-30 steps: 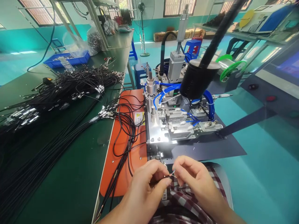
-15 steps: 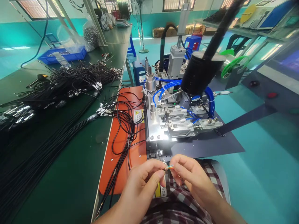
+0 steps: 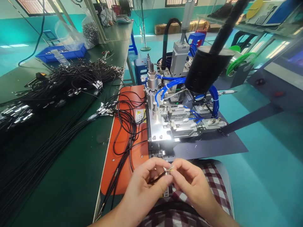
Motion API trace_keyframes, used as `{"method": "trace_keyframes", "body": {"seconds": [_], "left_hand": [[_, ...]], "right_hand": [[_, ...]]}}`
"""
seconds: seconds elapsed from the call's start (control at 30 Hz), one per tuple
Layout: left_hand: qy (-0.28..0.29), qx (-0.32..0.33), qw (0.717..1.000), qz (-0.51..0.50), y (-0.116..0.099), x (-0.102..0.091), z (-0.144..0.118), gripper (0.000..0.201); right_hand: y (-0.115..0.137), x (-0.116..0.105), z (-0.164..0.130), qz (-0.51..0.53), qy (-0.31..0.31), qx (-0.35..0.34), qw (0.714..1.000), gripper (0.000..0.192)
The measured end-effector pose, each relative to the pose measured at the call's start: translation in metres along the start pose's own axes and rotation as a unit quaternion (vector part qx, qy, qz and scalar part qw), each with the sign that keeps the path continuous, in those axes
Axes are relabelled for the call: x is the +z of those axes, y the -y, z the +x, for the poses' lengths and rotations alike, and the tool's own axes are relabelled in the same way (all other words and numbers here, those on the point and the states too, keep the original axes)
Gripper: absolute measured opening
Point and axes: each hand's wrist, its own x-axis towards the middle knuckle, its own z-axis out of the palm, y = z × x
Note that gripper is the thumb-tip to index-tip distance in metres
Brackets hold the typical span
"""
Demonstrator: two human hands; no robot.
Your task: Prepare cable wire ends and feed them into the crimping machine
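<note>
black cable [image 3: 157, 177] end sat pinched in our left hand [image 3: 144, 186] just before the metal fixture [image 3: 165, 126], our right hand [image 3: 189, 184] fingertips closed on its coloured wires [image 3: 171, 168], apparently sorting them; seating them would need alignment.

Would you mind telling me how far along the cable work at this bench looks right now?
Done: a cable end is stripped, with thin coloured wires showing. In hand: the left hand pinches the black cable while the right hand fingers the wire tips, just in front of the metal fixture. Left: the fixture holds no cable that I can see, and large bundles of black cables lie on the green bench.
</note>
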Motion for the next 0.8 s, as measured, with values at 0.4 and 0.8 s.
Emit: {"method": "trace_keyframes", "body": {"seconds": [0.4,0.8], "left_hand": [[-0.022,-0.086,0.991,-0.099,-0.002,-0.001,0.0,0.045],[-0.041,-0.091,0.993,-0.07,-0.003,0.0,0.003,0.037]], "right_hand": [[0.008,0.008,-0.003,-0.057,-0.009,-0.032,0.998,0.034],[0.0,-0.007,-0.003,-0.078,-0.011,-0.031,0.996,0.024]]}}
